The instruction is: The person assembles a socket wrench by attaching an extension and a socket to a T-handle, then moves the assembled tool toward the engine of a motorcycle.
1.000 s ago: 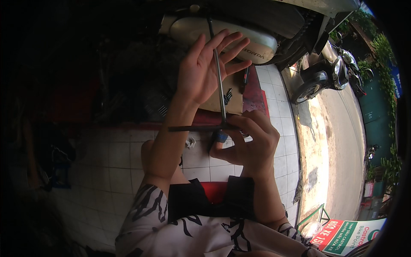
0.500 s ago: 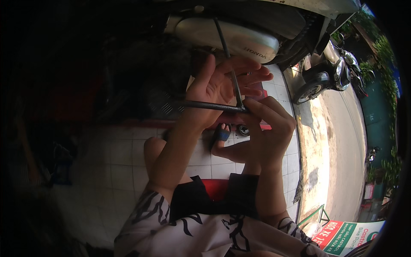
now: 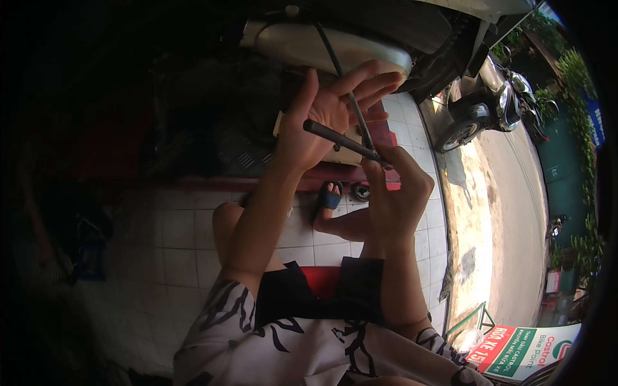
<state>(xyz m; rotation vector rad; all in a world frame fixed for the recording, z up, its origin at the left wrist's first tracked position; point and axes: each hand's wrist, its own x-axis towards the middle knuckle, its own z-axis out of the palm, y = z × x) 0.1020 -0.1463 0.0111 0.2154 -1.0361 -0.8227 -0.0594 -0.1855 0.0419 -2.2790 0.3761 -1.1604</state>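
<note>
Keeping the T-shaped wrench point(image 3: 338, 137) in line would likely help any turning: it slants upward from the right hand point(image 3: 407, 190), whose grip pinches it near its joint, and passes across the left hand point(image 3: 320, 114), fingers spread and unclosed, which could best steady it lightly. Its far end shows by the silver motorbike casing point(image 3: 367, 46), though the gloom hides whether it is seated, so check before pressing hard.

White tiled floor point(image 3: 180, 222) borders a sunlit road point(image 3: 515, 193), with seemingly a green wall point(image 3: 559, 170) beyond.
</note>
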